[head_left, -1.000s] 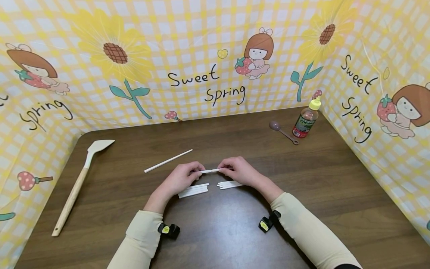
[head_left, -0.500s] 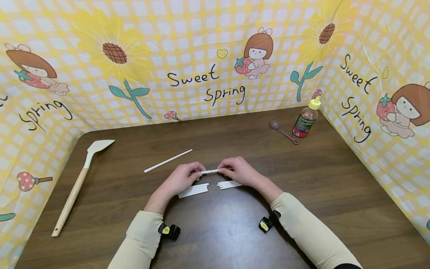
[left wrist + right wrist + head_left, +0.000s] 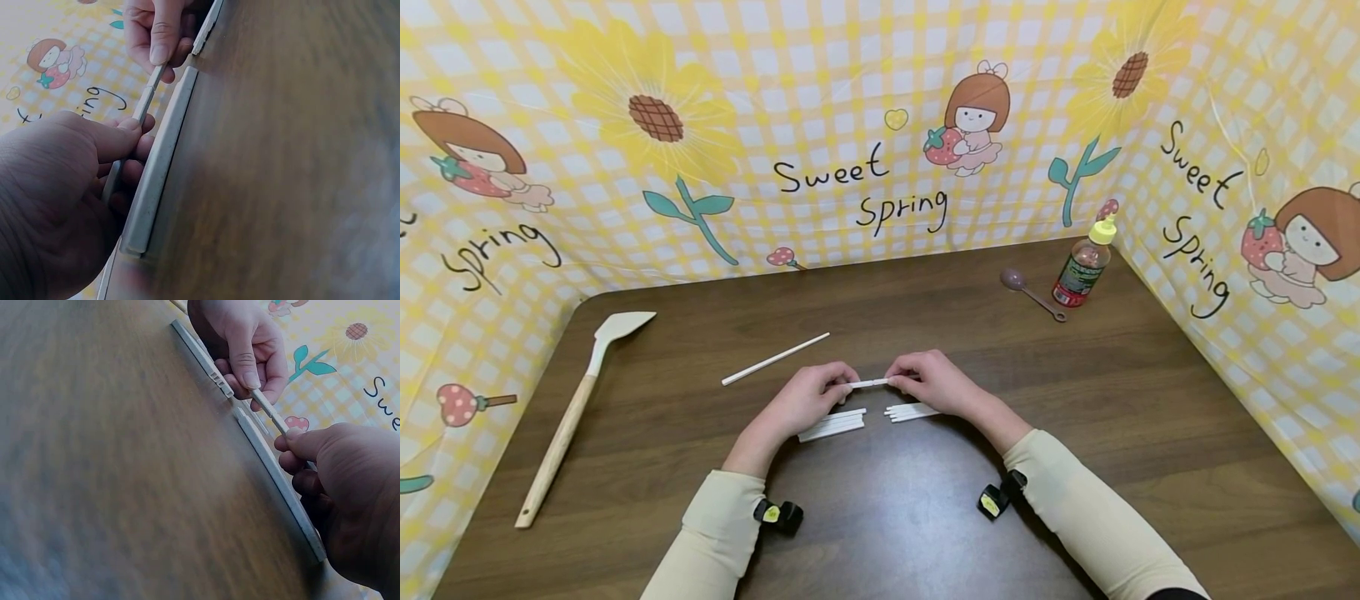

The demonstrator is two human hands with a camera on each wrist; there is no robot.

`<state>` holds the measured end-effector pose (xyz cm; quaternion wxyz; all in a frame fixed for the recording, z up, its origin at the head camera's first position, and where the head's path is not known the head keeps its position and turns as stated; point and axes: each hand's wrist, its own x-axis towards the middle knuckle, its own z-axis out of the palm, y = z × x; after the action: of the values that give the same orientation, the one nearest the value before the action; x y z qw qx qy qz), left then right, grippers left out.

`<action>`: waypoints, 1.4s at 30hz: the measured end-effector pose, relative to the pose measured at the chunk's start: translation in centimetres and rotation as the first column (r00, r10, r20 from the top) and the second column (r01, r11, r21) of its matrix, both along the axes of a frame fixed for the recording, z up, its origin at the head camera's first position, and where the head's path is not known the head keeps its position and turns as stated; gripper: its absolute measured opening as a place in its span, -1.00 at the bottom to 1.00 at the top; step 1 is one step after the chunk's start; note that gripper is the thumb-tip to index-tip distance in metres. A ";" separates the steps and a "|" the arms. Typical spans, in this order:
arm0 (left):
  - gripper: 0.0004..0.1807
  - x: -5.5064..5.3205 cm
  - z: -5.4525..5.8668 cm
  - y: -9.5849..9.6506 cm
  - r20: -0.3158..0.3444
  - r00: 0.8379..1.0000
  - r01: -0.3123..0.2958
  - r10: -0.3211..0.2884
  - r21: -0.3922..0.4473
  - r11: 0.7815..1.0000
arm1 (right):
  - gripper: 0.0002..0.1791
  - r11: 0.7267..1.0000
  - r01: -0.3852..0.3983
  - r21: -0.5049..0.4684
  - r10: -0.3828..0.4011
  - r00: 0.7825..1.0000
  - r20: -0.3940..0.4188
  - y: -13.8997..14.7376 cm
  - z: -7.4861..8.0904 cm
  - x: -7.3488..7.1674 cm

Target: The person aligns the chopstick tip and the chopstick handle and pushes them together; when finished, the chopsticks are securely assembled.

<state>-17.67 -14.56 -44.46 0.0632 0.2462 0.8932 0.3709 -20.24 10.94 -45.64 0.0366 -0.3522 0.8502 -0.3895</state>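
Mid-frame on the tabletop [image 3: 887,517], my left hand [image 3: 811,393] and right hand [image 3: 938,383] sit just above two rows of sticks [image 3: 832,425], fingers of both pinching one white stick [image 3: 865,383], notched or cracked midway. Nothing has visibly shifted this last second; I judge the work paused.

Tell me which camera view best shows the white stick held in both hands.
The left wrist view: it shows the white stick close up, with a crosswise line and stretches either side of the left thumb. The right wrist view also shows the line close up; the head view shows just a short, small middle stretch.
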 end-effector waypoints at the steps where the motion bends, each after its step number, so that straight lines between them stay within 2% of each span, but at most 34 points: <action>1: -0.88 0.0 0.0 0.0 0.000 1.000 0.001 -0.001 0.000 1.000 | -0.92 1.000 0.000 0.000 0.000 1.000 0.002 0.0 0.0 0.0; 17: -0.88 0.1 0.2 0.2 0.013 1.000 -0.003 0.003 0.001 1.000 | -0.91 1.000 0.008 0.006 -0.009 0.999 0.043 0.0 0.1 0.1; 42: -0.87 0.1 0.0 0.3 0.013 1.000 -0.003 0.003 0.006 1.000 | -0.92 1.000 -0.008 0.015 0.007 0.999 0.036 0.1 0.0 -0.1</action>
<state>-17.55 -14.24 -44.43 0.0675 0.2426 0.8920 0.3753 -20.30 11.06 -45.61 0.0559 -0.3481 0.8511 -0.3890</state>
